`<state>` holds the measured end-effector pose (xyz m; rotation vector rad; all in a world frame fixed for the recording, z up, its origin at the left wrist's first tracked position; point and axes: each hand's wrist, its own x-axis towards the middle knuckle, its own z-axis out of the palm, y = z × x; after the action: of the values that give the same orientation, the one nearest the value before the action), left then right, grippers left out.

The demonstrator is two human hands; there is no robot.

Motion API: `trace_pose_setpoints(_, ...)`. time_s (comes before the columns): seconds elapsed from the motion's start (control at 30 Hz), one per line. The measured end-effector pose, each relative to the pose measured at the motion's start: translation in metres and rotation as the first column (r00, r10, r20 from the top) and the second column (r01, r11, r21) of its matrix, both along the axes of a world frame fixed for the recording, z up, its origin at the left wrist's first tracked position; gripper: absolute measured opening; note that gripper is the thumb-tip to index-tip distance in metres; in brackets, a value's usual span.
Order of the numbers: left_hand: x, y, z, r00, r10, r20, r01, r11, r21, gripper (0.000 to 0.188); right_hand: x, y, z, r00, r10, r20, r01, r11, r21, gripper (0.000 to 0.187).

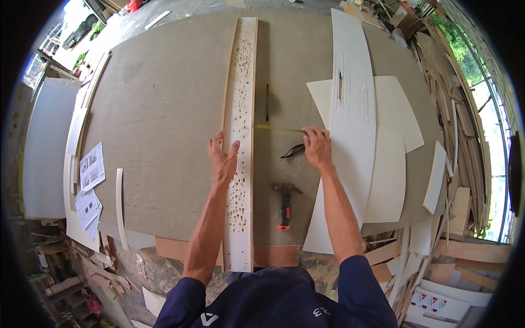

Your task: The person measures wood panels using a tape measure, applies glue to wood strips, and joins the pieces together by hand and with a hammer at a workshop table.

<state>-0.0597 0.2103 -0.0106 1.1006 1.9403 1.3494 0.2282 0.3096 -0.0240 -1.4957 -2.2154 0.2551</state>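
A long narrow white board [244, 82] full of small holes lies lengthwise on the large grey-brown panel [158, 98]. My left hand [222, 161] is over its left edge, thumb and fingers apart. In my right hand [318, 146] is the end of a yellow tape measure [279, 128]. The tape stretches left toward the board's right edge; its case is hidden by my fingers. Beside that hand lies a dark curved-handled tool [293, 151], perhaps pliers. A hammer [285, 205] with a black and red grip lies nearer me, and a thin dark rod [267, 102] farther off.
Large white sheets [355, 126] overlap on the right. Printed papers [92, 167] and a narrow white strip [120, 208] lie on the left. Stacked wood offcuts [465, 136] line the right side, with more scraps [104, 273] around the panel's near edge.
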Motion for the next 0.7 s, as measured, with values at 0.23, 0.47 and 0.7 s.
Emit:
trace_pose_setpoints(0.23, 0.047, -0.086, 0.024, 0.918, -0.132, -0.375, -0.081, 0.862, -0.501, 0.119, 0.002, 0.058, 0.002, 0.969, -0.061, 0.241, 0.100, 0.983, -0.156, 0.027)
trace_pose_setpoints(0.47, 0.073, -0.146, 0.014, 0.916, -0.133, -0.378, -0.123, 0.805, -0.581, 0.120, -0.011, 0.086, -0.005, 0.961, -0.032, 0.274, 0.070, 0.989, -0.128, 0.029)
trace_pose_setpoints(0.7, 0.072, -0.147, 0.009, 0.896, -0.155, -0.417, -0.102, 0.841, -0.532, 0.115, -0.008, 0.095, -0.007, 0.955, 0.028, 0.294, 0.007, 0.993, -0.117, 0.028)
